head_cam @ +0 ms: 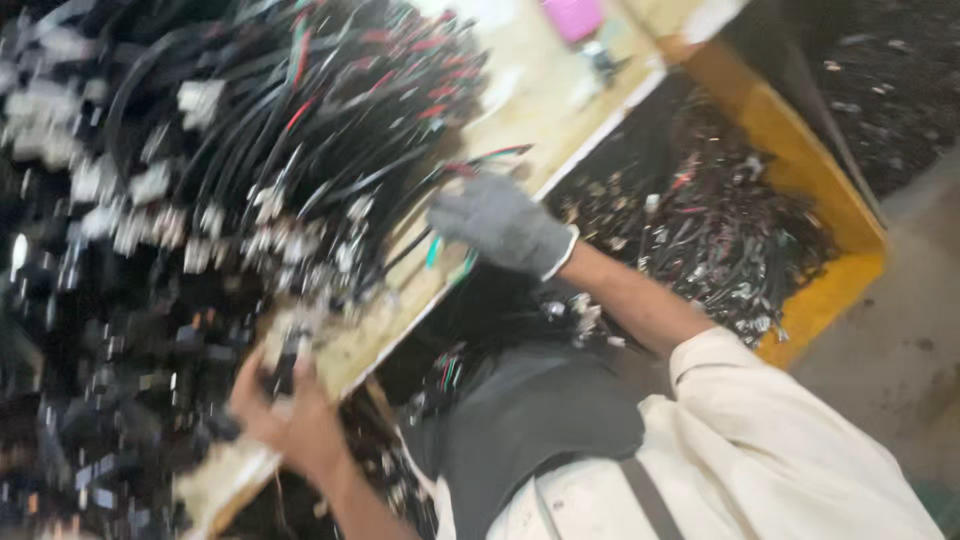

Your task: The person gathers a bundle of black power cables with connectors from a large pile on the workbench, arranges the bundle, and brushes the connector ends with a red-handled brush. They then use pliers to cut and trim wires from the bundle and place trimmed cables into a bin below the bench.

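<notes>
The picture is blurred and tilted. A big heap of black, red and green cables with white connectors (250,170) covers a pale wooden bench (540,110). My right hand (500,225) wears a grey glove and grips a few thin green and red wires (450,255) at the heap's edge. My left hand (285,415) is bare, at the bench's near edge, closed on a dark cable end (285,365). My white sleeve and dark apron (540,420) fill the lower right.
A yellow bin (800,150) holding several cut cable scraps stands past the bench on the right. A pink object (572,17) lies at the bench's far end. Grey floor (900,340) shows at the right edge.
</notes>
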Motion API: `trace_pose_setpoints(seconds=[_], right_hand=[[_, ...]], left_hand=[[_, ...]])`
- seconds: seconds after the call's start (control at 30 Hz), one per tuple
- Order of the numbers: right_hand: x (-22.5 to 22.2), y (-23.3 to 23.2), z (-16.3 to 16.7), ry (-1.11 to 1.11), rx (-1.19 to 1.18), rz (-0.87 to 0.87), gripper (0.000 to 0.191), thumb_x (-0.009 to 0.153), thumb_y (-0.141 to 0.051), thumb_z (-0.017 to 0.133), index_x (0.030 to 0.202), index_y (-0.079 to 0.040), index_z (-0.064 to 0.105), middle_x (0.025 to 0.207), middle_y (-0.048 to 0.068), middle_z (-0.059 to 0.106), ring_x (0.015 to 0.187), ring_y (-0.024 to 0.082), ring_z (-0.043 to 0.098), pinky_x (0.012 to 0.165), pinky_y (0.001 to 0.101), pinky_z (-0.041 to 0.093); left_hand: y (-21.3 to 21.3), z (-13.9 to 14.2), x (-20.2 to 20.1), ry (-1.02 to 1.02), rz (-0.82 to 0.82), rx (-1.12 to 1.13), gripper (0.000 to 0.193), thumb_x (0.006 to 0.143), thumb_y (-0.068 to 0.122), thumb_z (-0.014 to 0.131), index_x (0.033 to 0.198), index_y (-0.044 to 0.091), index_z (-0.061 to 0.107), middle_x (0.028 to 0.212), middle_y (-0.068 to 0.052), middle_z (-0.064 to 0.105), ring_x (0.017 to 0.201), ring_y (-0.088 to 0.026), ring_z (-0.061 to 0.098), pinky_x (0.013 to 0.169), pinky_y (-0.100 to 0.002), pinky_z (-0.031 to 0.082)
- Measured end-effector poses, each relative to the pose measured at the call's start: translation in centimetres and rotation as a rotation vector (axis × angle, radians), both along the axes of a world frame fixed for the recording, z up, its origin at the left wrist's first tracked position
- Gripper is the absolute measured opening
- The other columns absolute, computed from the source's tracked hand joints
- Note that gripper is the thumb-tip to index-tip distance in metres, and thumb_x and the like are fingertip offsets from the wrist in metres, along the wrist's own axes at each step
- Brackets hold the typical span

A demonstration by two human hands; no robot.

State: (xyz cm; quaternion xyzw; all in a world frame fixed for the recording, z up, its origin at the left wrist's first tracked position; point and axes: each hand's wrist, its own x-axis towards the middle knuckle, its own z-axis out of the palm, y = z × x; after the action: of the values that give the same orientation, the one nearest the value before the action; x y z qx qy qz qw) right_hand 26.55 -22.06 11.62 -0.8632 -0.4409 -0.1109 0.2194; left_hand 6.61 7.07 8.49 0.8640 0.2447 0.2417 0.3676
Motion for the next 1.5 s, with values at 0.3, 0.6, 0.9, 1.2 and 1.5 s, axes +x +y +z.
trace_pose_setpoints(seconds=[0.3, 0.6, 0.9, 1.2, 1.5], right_hand=[[-1.2, -1.8, 0.2, 0.134, 0.022, -0.226, 0.022, 0.089, -0.019, 0.068, 0.107, -0.008, 0.061, 0.089, 0.012, 0.06, 0.078, 0.033, 0.065, 0.066, 0.0484, 0.049], [-0.6, 0.1, -1.1, 0.256, -0.123, -0.277, 0.015, 0.088, -0.021, 0.068, 0.095, -0.01, 0.06, 0.082, 0.013, 0.065, 0.075, 0.033, 0.069, 0.062, 0.0485, 0.053], [-0.4, -0.6, -0.6, 0.407, 0.03, -0.235, 0.033, 0.079, -0.014, 0.072, 0.108, -0.008, 0.059, 0.081, 0.015, 0.066, 0.077, 0.039, 0.069, 0.062, 0.0515, 0.052], [-3.5, -0.2, 2.2, 0.763, 0.552, -0.223, 0.021, 0.092, -0.01, 0.073, 0.113, -0.007, 0.071, 0.089, 0.013, 0.071, 0.077, 0.026, 0.071, 0.073, 0.0367, 0.057], [-9.3, -0.5, 3.3, 0.653, 0.415, 0.412, 0.041, 0.085, -0.016, 0.078, 0.124, -0.012, 0.067, 0.092, 0.007, 0.067, 0.084, 0.032, 0.069, 0.072, 0.041, 0.055]], left_hand=[[-1.6, 0.4, 1.0, -0.685, -0.547, -0.434, 0.017, 0.106, 0.022, 0.047, 0.108, 0.007, 0.054, 0.099, -0.012, 0.06, 0.089, -0.022, 0.065, 0.074, -0.039, 0.056], [-8.4, -0.6, -4.2, 0.466, -0.593, -0.717, 0.013, 0.086, 0.011, 0.075, 0.098, 0.005, 0.075, 0.085, -0.012, 0.076, 0.079, -0.018, 0.07, 0.073, -0.027, 0.054], [-6.0, -1.0, -4.8, 0.164, -1.429, -0.661, 0.033, 0.087, 0.008, 0.081, 0.119, 0.002, 0.075, 0.107, -0.016, 0.079, 0.102, -0.026, 0.075, 0.094, -0.037, 0.055], [-8.7, 1.1, -1.2, 0.275, -0.627, -1.257, 0.064, 0.09, 0.021, 0.072, 0.147, -0.004, 0.057, 0.08, -0.005, 0.059, 0.069, -0.01, 0.051, 0.061, -0.024, 0.04], [-7.5, -1.0, -1.0, 0.214, -0.767, -1.058, 0.042, 0.107, 0.025, 0.055, 0.139, -0.002, 0.057, 0.114, -0.001, 0.07, 0.102, -0.008, 0.063, 0.086, -0.024, 0.049]])
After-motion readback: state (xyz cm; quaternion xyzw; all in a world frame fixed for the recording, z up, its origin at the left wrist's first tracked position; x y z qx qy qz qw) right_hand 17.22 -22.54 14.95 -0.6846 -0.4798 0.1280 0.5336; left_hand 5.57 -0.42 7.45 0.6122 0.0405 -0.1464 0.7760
